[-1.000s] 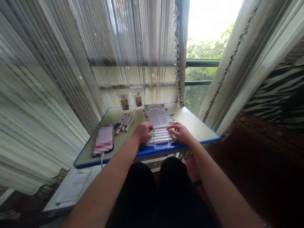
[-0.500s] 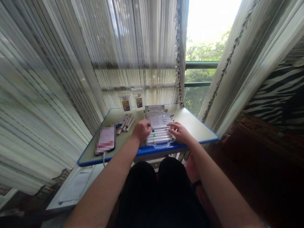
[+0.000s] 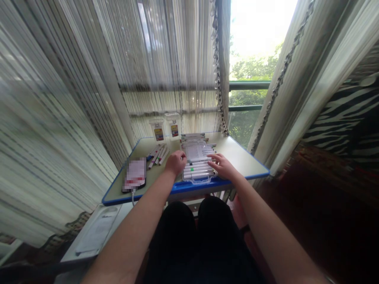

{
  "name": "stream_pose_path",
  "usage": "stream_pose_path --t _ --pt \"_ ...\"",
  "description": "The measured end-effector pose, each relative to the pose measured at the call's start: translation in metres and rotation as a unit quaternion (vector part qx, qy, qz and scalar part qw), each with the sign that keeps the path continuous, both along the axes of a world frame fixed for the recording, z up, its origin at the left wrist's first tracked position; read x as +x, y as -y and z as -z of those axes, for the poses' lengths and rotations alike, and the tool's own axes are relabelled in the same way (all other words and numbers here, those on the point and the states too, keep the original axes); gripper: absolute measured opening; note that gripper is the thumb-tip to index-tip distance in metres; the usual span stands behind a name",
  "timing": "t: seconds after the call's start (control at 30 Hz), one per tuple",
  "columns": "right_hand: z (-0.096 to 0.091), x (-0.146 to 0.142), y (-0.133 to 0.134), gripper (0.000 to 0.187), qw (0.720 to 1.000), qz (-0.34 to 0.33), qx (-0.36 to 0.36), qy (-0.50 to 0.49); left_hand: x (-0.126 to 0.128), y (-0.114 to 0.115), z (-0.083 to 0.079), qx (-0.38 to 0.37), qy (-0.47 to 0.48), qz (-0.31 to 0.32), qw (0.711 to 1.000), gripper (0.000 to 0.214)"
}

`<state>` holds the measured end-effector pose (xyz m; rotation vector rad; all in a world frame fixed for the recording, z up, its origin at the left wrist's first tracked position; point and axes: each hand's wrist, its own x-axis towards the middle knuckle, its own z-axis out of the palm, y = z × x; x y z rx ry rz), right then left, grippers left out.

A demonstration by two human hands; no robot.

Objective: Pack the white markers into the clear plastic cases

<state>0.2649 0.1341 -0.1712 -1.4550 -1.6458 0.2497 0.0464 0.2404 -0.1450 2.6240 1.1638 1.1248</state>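
In front of me lies an open transparent plastic case [image 3: 196,150] with a row of white markers [image 3: 199,174] in its near half. My left hand [image 3: 177,161] is closed, fingers curled at the case's left edge; anything in them is hidden. Across from it, my right hand [image 3: 221,165] rests over the markers' right ends with its fingers apart. A marker with a green band [image 3: 192,169] lies among the row. Loose markers [image 3: 159,154] are fanned out on the table beyond my left hand.
The table [image 3: 241,159] has a blue rim. At its left sits a pixelated phone [image 3: 135,173] with a white cable. Two transparent containers [image 3: 158,133] stand at the back, near more markers [image 3: 194,136]. Striped curtains [image 3: 174,59] hang behind.
The view has shifted slightly, so table and curtains sit a little differently in the picture. Both hands stay at the two sides of the marker case, nearly unmoved.
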Motion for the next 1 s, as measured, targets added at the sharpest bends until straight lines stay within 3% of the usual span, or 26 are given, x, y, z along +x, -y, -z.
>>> stream_pose_path --t 0.53,0.87,1.0 --pt "0.001 0.0004 -0.0011 0.037 1.0 -0.003 -0.003 0.003 0.0007 0.0043 -0.0036 -0.036 -0.026 -0.017 0.999 0.015" --pt "0.0017 -0.0003 -0.0007 0.037 1.0 0.001 0.004 0.002 0.0005 0.0022 -0.0036 -0.06 -0.023 -0.064 0.996 0.016" --pt "0.0008 -0.0006 -0.0002 0.038 1.0 0.001 -0.004 0.004 -0.0013 0.0009 -0.0042 -0.063 0.011 -0.129 0.99 0.029"
